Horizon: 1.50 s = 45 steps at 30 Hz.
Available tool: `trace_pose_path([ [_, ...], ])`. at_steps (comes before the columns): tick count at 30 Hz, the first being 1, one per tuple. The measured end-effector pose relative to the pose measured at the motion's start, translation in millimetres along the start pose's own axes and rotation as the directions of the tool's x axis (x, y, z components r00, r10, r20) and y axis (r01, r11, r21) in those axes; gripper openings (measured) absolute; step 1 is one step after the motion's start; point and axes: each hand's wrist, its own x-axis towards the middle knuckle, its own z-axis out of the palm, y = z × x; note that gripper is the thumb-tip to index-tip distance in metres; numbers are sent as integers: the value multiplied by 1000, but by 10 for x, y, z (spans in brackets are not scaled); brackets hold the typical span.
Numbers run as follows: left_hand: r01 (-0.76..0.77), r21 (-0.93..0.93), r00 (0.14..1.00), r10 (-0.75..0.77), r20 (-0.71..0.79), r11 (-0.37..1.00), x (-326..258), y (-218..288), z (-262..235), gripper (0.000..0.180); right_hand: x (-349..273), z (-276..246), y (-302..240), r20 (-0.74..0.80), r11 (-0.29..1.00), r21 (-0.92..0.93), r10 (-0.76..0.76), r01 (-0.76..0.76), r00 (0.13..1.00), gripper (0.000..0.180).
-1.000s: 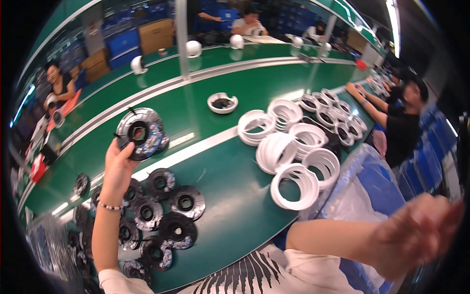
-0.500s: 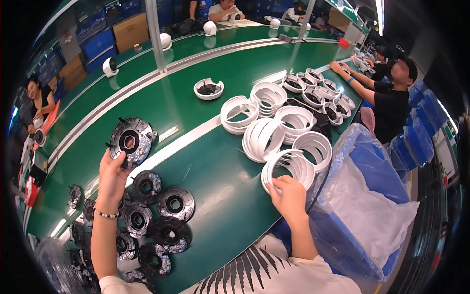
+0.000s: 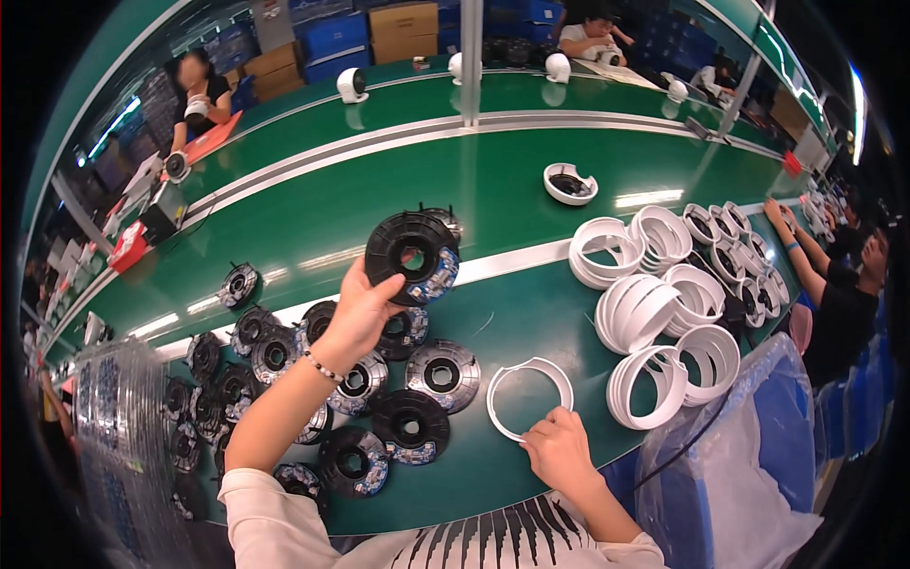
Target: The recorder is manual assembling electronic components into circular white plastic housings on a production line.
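Observation:
Raised over the bench, my left hand [image 3: 358, 313] grips a black round disc [image 3: 387, 254] by its lower edge. The disc has a hole in its middle and a blue-and-silver circuit board along one side. Lower and to the right, my right hand [image 3: 557, 448] pinches a thin white plastic ring [image 3: 494, 406] at its near edge. Stacks of similar white rings [image 3: 637, 315] stand just right of it. Many more black discs [image 3: 443, 376] with circuit boards lie below and left of my left hand, some overlapping.
Beyond runs a green conveyor belt [image 3: 512, 171], carrying a white shell with a black inside [image 3: 571, 185]. Shells with black parts [image 3: 728, 261] cluster at the right. A plastic-lined blue bin [image 3: 749, 455] stands near right, clear trays [image 3: 123, 427] at left. Other people work around the line.
My view has swung to the left. One white ring has come away from its stack in my right hand. The disc in my left hand has turned and now lies closer to the right hand.

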Motion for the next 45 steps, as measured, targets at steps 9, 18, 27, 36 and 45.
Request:
trace_pose_path([
  [9, 5, 49, 996, -9, 86, 999, -194, -160, 162, 46, 525, -27, 190, 273, 972, 41, 213, -232, 938, 106],
  [18, 48, 70, 998, -51, 38, 996, -302, -307, 393, 42, 580, -25, 97, 337, 960, -8, 265, -278, 903, 107],
  [27, 119, -9, 993, -119, 23, 993, -561, -525, 637, 44, 858, -173, 90, -53, -103, 989, 425, 106, 904, 95],
  [36, 322, -575, 946, -277, 168, 752, -1130, -116, 413, 68, 977, -192, -384, -139, 508, 830, -208, 228, 968, 114],
  [45, -120, -587, 988, 39, -148, 800, -1158, -554, 476, 48, 1040, -208, -407, -92, 550, 807, -241, 214, 966, 116],
])
